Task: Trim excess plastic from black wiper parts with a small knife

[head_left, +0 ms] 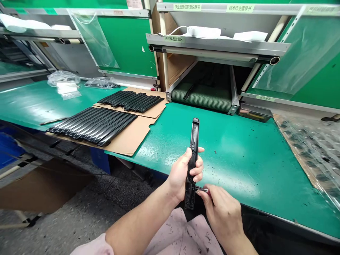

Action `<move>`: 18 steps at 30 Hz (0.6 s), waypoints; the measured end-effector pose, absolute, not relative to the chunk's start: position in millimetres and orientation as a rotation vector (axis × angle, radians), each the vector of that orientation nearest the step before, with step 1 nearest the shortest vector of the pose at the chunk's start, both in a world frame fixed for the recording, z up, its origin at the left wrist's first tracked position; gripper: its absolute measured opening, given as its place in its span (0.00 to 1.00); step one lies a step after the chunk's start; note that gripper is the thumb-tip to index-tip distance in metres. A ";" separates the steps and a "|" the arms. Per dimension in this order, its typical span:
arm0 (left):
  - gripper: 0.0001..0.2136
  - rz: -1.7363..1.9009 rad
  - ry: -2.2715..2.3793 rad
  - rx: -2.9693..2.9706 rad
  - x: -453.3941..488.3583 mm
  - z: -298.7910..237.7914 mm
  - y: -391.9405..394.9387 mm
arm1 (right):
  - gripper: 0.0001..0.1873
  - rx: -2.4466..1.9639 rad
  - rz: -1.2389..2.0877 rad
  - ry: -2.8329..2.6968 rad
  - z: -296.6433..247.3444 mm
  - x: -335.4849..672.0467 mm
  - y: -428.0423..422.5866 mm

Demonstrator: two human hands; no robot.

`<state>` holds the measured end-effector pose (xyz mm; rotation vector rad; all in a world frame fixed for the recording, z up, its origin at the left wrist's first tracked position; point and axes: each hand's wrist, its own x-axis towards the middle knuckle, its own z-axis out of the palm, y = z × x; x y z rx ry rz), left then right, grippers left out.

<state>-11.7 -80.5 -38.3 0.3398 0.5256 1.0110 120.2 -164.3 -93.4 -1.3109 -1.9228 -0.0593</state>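
My left hand (178, 174) is wrapped round a long, narrow black plastic housing (194, 132). The piece stands nearly upright over the table's front edge, its hollow, ribbed inner side showing. Close to its lower end, my right hand (223, 209) pinches a thin dark tool (201, 189) between thumb and fingers. The tool's tip meets the right edge of the housing; its exact kind is hard to make out.
On the green table (233, 156), two rows of long black strips (91, 124) lie on cardboard (130, 140) to the left. A conveyor belt (202, 95) runs back under a shelf (217, 44). Clear plastic trays (316, 152) sit at right, plastic bags (63, 78) at back left.
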 end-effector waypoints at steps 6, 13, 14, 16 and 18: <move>0.16 0.979 0.529 0.203 -14.9 -40.3 -76.9 | 0.12 -1.061 -0.306 -1.999 -96.2 130.9 -150.8; 0.16 0.998 0.538 0.170 -19.4 -44.5 -80.2 | 0.17 -0.831 -0.490 -2.177 -103.9 160.6 -150.4; 0.16 0.997 0.547 0.152 -19.2 -45.3 -80.6 | 0.15 -0.802 -0.525 -2.210 -100.4 161.8 -151.0; 0.15 1.004 0.567 0.114 -18.4 -46.0 -80.8 | 0.13 -0.766 -0.582 -2.272 -91.3 159.9 -151.1; 0.15 1.025 0.577 0.096 -17.5 -44.7 -79.8 | 0.11 -0.818 -0.601 -2.275 -83.9 153.3 -149.3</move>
